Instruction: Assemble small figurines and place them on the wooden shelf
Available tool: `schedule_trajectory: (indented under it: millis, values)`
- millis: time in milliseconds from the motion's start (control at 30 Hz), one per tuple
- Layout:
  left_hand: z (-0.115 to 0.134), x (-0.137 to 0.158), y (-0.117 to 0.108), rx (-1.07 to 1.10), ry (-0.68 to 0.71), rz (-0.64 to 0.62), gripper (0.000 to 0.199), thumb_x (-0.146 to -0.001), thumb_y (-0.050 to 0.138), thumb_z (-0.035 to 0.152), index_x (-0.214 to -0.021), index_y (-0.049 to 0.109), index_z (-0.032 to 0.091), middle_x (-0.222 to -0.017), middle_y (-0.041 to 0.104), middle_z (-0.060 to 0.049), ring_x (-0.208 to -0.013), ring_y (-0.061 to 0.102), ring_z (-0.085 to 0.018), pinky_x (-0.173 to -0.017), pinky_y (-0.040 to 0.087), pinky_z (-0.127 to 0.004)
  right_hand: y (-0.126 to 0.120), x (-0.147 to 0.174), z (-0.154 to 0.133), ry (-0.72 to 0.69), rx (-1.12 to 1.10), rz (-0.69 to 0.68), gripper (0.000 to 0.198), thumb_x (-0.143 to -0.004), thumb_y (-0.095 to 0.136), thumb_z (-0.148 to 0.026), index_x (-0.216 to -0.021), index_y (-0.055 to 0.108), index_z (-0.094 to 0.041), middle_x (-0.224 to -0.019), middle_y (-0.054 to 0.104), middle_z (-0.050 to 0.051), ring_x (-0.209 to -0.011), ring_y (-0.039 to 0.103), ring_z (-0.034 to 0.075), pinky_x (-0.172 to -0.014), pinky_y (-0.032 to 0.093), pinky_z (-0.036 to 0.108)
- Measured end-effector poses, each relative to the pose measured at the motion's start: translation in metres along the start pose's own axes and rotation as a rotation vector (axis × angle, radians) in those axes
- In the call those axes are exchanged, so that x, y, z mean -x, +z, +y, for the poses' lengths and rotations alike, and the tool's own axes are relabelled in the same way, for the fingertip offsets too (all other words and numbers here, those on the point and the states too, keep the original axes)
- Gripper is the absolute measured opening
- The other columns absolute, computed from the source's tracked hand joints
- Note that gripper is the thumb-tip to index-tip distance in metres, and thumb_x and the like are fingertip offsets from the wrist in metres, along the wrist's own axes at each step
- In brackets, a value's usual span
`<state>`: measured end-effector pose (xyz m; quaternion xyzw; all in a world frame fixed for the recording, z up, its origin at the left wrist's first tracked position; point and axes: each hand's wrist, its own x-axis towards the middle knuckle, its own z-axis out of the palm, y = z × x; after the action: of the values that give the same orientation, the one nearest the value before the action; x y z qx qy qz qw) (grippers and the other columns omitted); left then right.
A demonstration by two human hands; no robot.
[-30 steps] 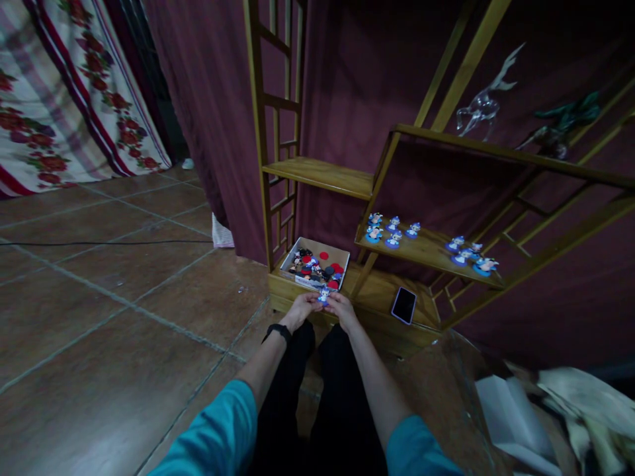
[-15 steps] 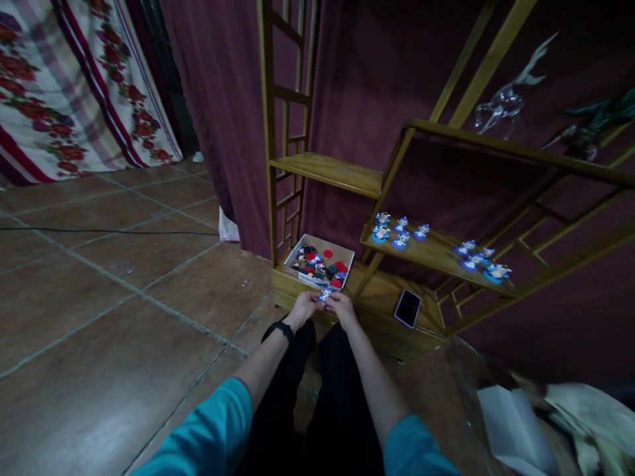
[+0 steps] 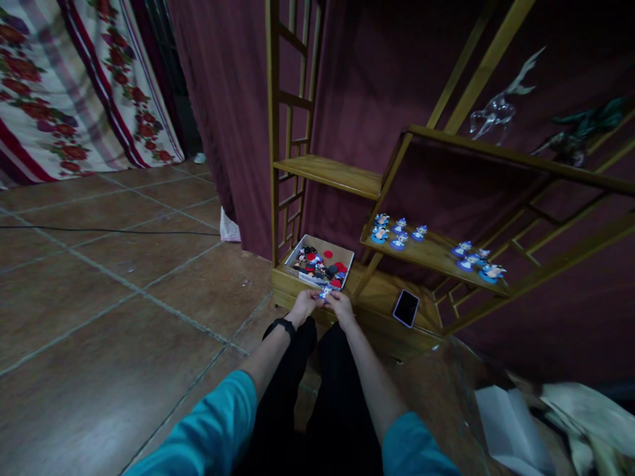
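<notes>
A small blue-and-white figurine (image 3: 326,291) is held between my two hands, just in front of the cardboard box. My left hand (image 3: 304,305) has its fingers closed on the figurine's left side. From the other side my right hand (image 3: 340,307) grips it too. Behind them the open box (image 3: 342,250) holds a jumble of small figurine parts with red and black discs. Up to the right, several similar figurines (image 3: 399,240) stand on round blue bases on the wooden shelf (image 3: 431,255), in a left group and a right group.
A dark-screened tablet or phone (image 3: 406,308) lies on the cabinet's low board. Higher up stand a clear glass deer (image 3: 496,114) and a dark green ornament (image 3: 575,135). A white box (image 3: 510,423) and pale cloth (image 3: 590,416) are on the floor at right.
The view has shifted slightly, so the shelf's right side appears a little lower and further left. Both hands stay on the figurine in front of the box.
</notes>
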<state>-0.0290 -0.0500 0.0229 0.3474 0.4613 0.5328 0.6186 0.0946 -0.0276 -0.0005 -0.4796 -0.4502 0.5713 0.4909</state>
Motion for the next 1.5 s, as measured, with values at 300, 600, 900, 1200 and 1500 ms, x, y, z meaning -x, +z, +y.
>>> schedule_trajectory:
  millis: [300, 600, 900, 1200, 1500]
  values:
    - [-0.001, -0.001, -0.005, 0.043, 0.053, 0.033, 0.031, -0.050, 0.077, 0.007, -0.075, 0.059, 0.010, -0.058, 0.061, 0.000, -0.052, 0.057, -0.010, -0.059, 0.048, -0.024, 0.000, 0.010, -0.009, 0.013, -0.138, 0.033, 0.029, -0.056, 0.070, -0.035, -0.076, 0.063, -0.015, -0.072, 0.064, 0.002, -0.062, 0.061, 0.013, -0.065, 0.053, 0.030]
    - [0.002, -0.003, -0.006, 0.075, -0.071, 0.004, 0.025, -0.056, 0.076, 0.010, -0.077, 0.062, 0.009, -0.068, 0.066, -0.005, -0.061, 0.062, -0.013, -0.063, 0.052, -0.025, 0.000, 0.006, -0.009, 0.020, -0.116, 0.074, 0.026, -0.053, 0.072, -0.033, -0.069, 0.062, -0.016, -0.067, 0.063, 0.000, -0.059, 0.060, 0.013, -0.063, 0.053, 0.030]
    - [0.002, -0.006, -0.005, 0.123, -0.108, -0.007, 0.024, -0.057, 0.074, 0.005, -0.078, 0.063, 0.009, -0.070, 0.067, -0.007, -0.066, 0.064, -0.014, -0.066, 0.053, -0.025, -0.003, 0.004, -0.010, 0.043, -0.135, 0.083, 0.026, -0.056, 0.071, -0.033, -0.072, 0.064, -0.015, -0.070, 0.065, 0.003, -0.062, 0.062, 0.014, -0.065, 0.053, 0.030]
    - [0.000, -0.008, -0.006, 0.160, -0.107, -0.075, 0.027, -0.056, 0.075, 0.008, -0.081, 0.065, 0.009, -0.073, 0.067, -0.007, -0.068, 0.064, -0.014, -0.070, 0.051, -0.027, -0.004, 0.006, -0.012, 0.045, -0.145, 0.058, 0.025, -0.054, 0.071, -0.032, -0.072, 0.063, -0.016, -0.074, 0.065, 0.002, -0.068, 0.062, 0.015, -0.068, 0.052, 0.030]
    - [-0.002, -0.009, -0.007, 0.154, -0.051, -0.061, 0.035, -0.055, 0.075, 0.007, -0.087, 0.063, 0.009, -0.073, 0.066, -0.006, -0.066, 0.063, -0.013, -0.071, 0.051, -0.027, -0.005, 0.004, -0.009, 0.036, -0.175, 0.014, 0.030, -0.054, 0.072, -0.031, -0.080, 0.063, -0.016, -0.083, 0.067, 0.004, -0.076, 0.063, 0.017, -0.073, 0.050, 0.031]
